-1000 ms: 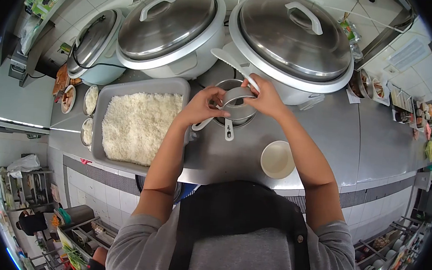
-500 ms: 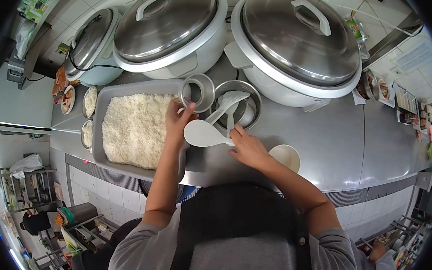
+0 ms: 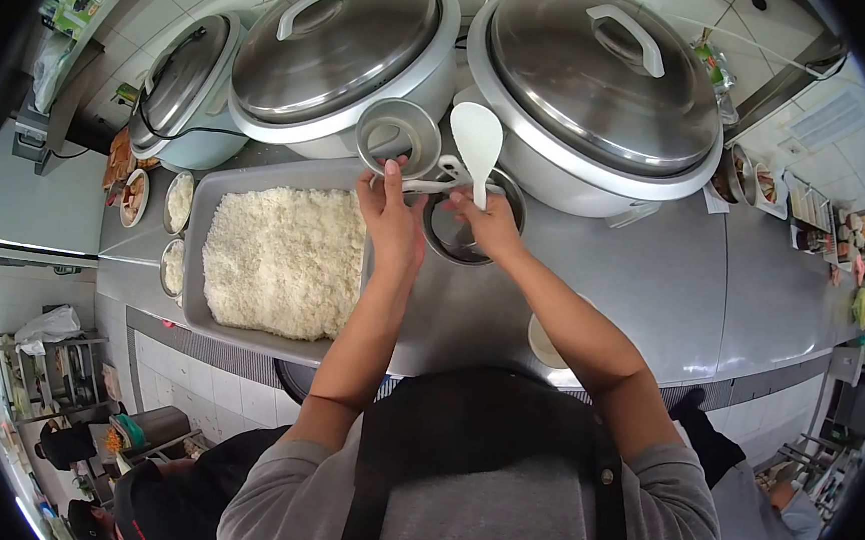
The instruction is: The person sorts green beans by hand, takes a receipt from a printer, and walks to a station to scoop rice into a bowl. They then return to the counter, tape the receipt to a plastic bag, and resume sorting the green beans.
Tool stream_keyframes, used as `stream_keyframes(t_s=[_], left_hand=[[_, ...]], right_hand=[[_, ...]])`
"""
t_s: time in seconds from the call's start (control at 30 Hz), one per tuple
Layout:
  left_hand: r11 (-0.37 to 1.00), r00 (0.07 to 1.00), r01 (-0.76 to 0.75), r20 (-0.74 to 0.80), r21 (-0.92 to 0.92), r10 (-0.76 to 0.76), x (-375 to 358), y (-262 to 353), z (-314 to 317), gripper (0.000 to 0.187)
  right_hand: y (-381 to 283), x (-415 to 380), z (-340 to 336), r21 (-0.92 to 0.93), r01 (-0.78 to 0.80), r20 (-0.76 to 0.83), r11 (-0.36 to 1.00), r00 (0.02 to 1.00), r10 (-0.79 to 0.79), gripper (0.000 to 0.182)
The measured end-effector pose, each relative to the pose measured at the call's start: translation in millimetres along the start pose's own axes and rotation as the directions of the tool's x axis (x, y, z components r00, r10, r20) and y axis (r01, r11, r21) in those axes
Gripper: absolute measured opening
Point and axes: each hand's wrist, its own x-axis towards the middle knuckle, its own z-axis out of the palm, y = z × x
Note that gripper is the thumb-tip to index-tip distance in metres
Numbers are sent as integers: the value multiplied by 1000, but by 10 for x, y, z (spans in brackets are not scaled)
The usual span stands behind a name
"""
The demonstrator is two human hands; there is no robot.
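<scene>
My left hand point(image 3: 392, 217) is closed on a small round metal cup point(image 3: 424, 139), thumb at its near rim, held above the right end of the rice tray. In my right hand point(image 3: 491, 226) is a white rice paddle point(image 3: 477, 138), gripped low on the handle with its blade pointing up and away. Between my hands another white utensil point(image 3: 423, 185) lies crosswise, its left end meeting my left fingers. Below them stands a round steel pot point(image 3: 513, 207), partly hidden by my hands. A grey tray point(image 3: 194, 268) of cooked white rice point(image 3: 278, 259) sits to the left.
Two large lidded rice cookers point(image 3: 338, 48) point(image 3: 597, 71) stand at the back, a smaller cooker point(image 3: 180, 82) beside them at left. Small bowls point(image 3: 178, 202) line the tray's left side. A pale bowl point(image 3: 545, 343) is partly behind my right forearm. Other people point(image 3: 186, 494) point(image 3: 746, 513) are nearby.
Both hands moved up and away from me. The rice paddle swung from pointing left to pointing up. The metal cup rose slightly, and the utensils in the pot shifted toward my left hand.
</scene>
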Motion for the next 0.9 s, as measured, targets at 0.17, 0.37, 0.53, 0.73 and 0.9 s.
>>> stream_keyframes(t_s=[0.17,0.37,0.53,0.73,0.9], left_hand=[[982,977,-179,128,61,170,12,118,22,43],[666,726,-687,273,290,631,-1,234,8,43],[856,858,-508,140,92,494,-220,504,169,39],[963,948,242,244,-122,-207,-198,457,-75,47],[997,994,79,81,-27,-77,-110,566,-343,41]], right_hand=[[-286,-111,-174,-114,-176,7,978,984,178,24],[-727,-293,-304,-385,147,-82,911,978,-193,25],[-1122,-510,-215,10,144,35,989,989,-144,27],[-1191,-257,32,-72,-99,368,992,922,119,31],[-676,50,-61,-570,284,310,771,943,-118,24]])
